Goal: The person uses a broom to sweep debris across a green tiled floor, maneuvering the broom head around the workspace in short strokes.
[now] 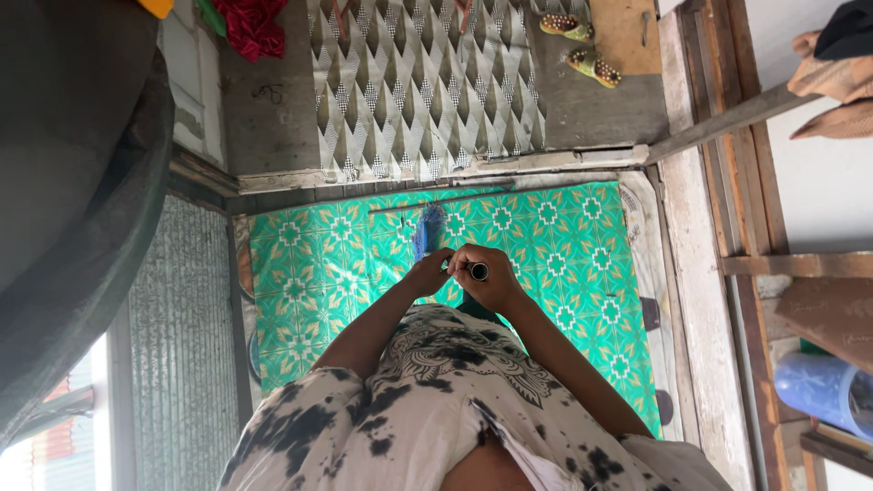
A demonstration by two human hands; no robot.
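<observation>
My two hands meet above a green patterned floor mat. My right hand is closed around a small dark tube, whose round open end faces the camera. My left hand is pinched right beside it, fingertips touching the right hand. A blue, soft-looking strip rises straight from the left fingers, which seem to hold it. My torso in a white shirt with black blotches fills the lower middle.
A thin stick lies along the mat's far edge. Beyond it are a grey-white patterned mat, a red cloth and a pair of sandals. A corrugated sheet is left. Wooden beams and a blue barrel are right.
</observation>
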